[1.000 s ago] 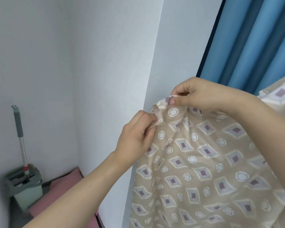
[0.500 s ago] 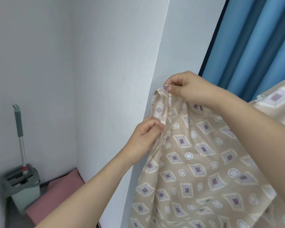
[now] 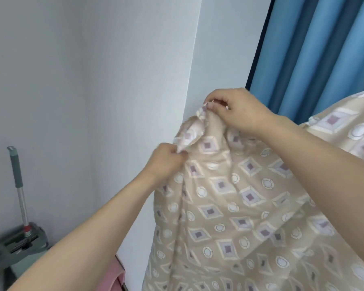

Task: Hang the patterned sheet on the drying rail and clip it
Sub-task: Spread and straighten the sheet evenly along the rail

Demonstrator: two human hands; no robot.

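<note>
Patterned sheet: 1, beige with diamonds and circles
Hands: 2, the left hand and the right hand, each pinching the sheet's edge
Blue curtain: 1
Mop: 1
Mop bucket: 1
Pink mat: 1

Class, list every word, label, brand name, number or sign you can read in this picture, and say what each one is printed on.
None: no readable text shows anywhere.
The patterned sheet carries only diamonds and circles, no letters.
The mop handle, the mop bucket, the blue curtain and the wall show no visible label.
The left hand and right hand pinch the sheet's edge.
</note>
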